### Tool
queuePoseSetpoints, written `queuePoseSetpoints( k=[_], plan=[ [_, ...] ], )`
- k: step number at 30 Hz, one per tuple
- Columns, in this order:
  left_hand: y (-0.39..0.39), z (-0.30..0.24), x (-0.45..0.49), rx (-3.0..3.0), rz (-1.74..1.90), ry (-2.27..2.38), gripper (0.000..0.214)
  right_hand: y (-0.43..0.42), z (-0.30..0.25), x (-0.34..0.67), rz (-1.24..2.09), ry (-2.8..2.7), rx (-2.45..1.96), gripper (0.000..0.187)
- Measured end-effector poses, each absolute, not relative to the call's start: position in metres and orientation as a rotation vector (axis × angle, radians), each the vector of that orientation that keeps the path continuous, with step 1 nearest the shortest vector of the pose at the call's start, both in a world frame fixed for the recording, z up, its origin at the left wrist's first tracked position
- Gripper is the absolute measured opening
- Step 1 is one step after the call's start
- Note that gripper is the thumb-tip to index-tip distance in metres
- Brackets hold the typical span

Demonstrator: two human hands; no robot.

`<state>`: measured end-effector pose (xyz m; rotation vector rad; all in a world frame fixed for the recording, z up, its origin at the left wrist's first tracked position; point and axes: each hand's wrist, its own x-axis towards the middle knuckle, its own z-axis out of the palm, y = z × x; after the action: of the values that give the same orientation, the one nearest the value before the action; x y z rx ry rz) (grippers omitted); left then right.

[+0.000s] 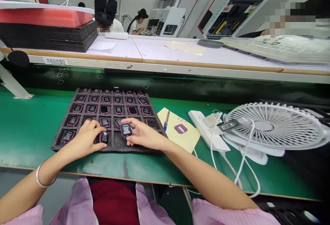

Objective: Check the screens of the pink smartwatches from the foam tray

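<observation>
A black foam tray (117, 140) with rows of square compartments lies on the green bench in front of me. Purple-rimmed smartwatch bodies without straps sit in many of them, most with white text on dark screens. My right hand (138, 134) pinches one smartwatch (126, 130) by its edges above the front of the tray, its lit screen facing me. My left hand (89, 137) has thumb and forefinger around another smartwatch (104, 138) in the front row. That watch appears to be still in its compartment. My fingers partly cover the compartments beside it.
Right of the tray lie a yellow paper (185, 137), a pen (166, 121) and a purple piece (180, 128). Farther right are a white power strip (206, 130), loose cables and a white fan (260, 126). A shelf (154, 51) runs behind, carrying foam sheets (48, 29). People work beyond.
</observation>
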<state>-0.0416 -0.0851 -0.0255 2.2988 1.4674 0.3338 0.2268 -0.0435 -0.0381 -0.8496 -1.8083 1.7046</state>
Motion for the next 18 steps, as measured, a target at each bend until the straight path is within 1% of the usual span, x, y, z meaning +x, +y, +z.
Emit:
queuePoseSetpoints(
  k=[1,3,5,7,9,10,12,13,14,16,18],
  plan=[
    [-0.086,-0.024,-0.042,2.307,0.306,1.471,0.048,-0.046,-0.043,0.224,1.570,-1.935,-0.900,0.053],
    [-0.087,-0.021,-0.043,2.320,0.289,1.482,0.055,-0.052,-0.048,0.217,1.193,-2.178,-0.963,0.049],
    [-0.088,-0.016,-0.040,2.337,0.329,1.475,0.055,-0.057,-0.049,0.212,0.855,-2.344,-0.985,0.048],
    [-0.088,-0.013,-0.034,2.360,0.396,1.427,0.047,-0.061,-0.044,0.211,0.702,-2.454,-1.002,0.051],
    [-0.085,-0.011,-0.021,2.392,0.450,1.354,0.039,-0.063,-0.033,0.219,0.644,-2.528,-1.005,0.053],
    [-0.083,-0.012,-0.012,2.414,0.463,1.324,0.035,-0.063,-0.027,0.225,0.607,-2.551,-1.008,0.051],
    [-0.076,-0.014,0.011,2.475,0.428,1.284,0.029,-0.062,-0.014,0.243,0.465,-2.577,-1.078,0.037],
    [-0.073,-0.016,0.024,2.508,0.363,1.269,0.028,-0.061,-0.008,0.253,0.359,-2.602,-1.168,0.029],
    [-0.069,-0.018,0.038,2.538,0.280,1.263,0.026,-0.060,-0.005,0.263,0.237,-2.643,-1.292,0.026],
    [-0.063,-0.022,0.063,2.564,0.178,1.283,0.026,-0.060,-0.003,0.279,0.013,-2.745,-1.601,0.033],
    [-0.058,-0.024,0.082,2.550,0.172,1.294,0.026,-0.062,-0.010,0.288,-0.095,-2.783,-1.813,0.036]
  ],
)
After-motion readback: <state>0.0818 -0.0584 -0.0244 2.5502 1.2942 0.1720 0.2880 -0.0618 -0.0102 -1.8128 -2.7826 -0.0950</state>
